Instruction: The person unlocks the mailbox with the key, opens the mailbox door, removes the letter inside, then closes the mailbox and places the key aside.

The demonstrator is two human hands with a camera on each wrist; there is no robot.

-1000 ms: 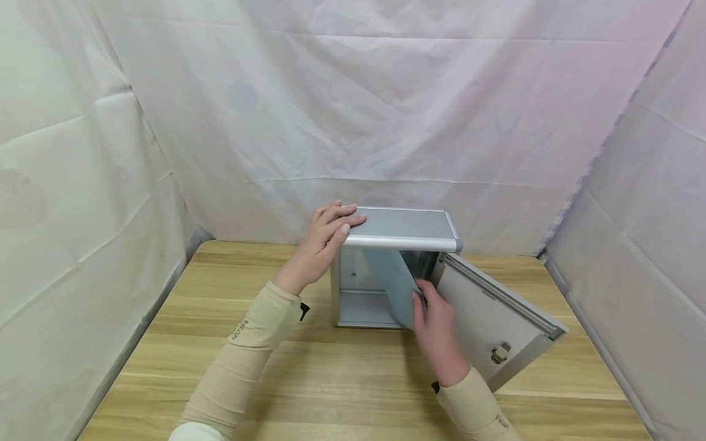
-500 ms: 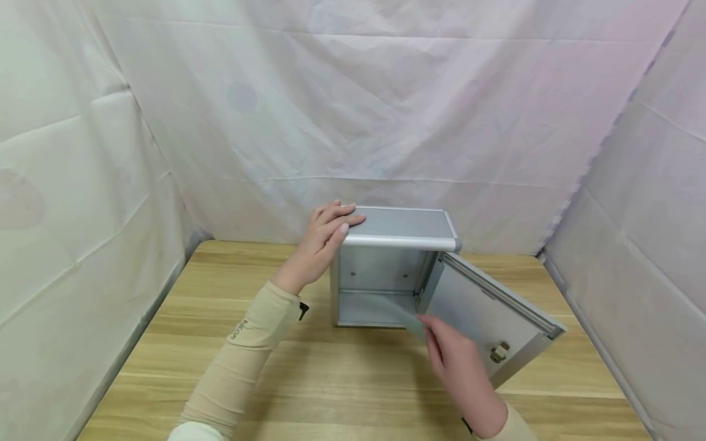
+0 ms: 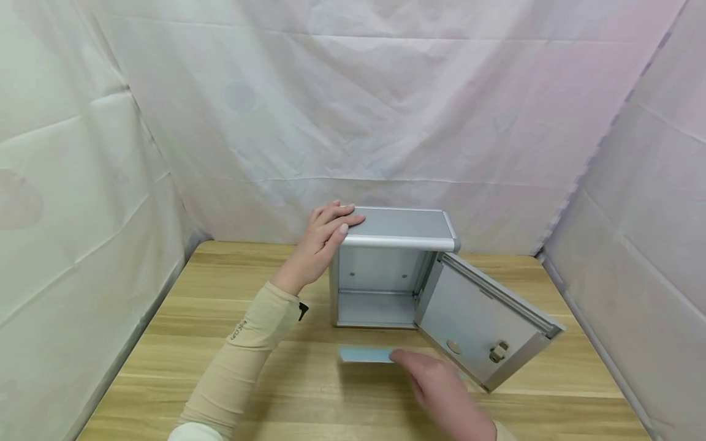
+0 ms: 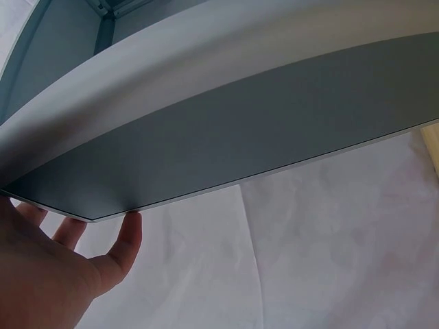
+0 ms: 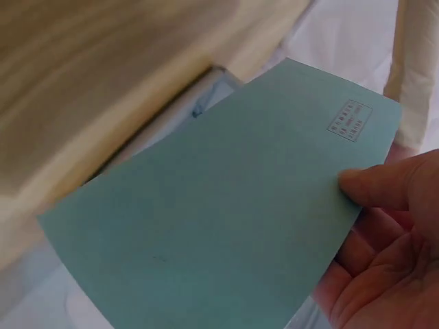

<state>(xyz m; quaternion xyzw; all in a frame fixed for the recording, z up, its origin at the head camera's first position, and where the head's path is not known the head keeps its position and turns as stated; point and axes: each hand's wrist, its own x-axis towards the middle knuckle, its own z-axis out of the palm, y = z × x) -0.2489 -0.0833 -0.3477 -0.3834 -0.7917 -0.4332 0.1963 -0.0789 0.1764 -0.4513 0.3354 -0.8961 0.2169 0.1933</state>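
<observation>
On a wood-grained surface (image 3: 314, 404) in the head view, before pale hanging cloth (image 3: 353, 110): a grey metal box (image 3: 405, 223), upright, with its door (image 3: 480, 312) swung wide to the right. On the door's inner face, a metal lock (image 3: 499, 351) and a round disc (image 3: 454, 346). At the box's top left corner, the left hand (image 3: 318, 242), fingers (image 3: 353, 220) laid loosely over it, not clenched. Outside the box, in front of its opening, a pale blue envelope (image 3: 365, 354), held by the right hand (image 3: 441, 380) and apparently clear of the surface, with shadow below.

In the left wrist view: the box's dark top panel at a slant, with fingertips (image 4: 132, 223) against its edge by the corner. Likely a steadying touch; how firm, impossible to tell.

In the right wrist view: the envelope's broad face, with a small printed rectangle (image 5: 351, 120) near one corner, lettering too small to read. Thumb (image 5: 374, 186) on that face, other fingers behind, pinching one long edge.

Main risk, as a judgement: a slip or sag, from a one-sided pinch with most of the envelope unsupported. Also possible: a knock against the nearby door, from a careless turn of the right wrist, and consequently a box twisted askew.
</observation>
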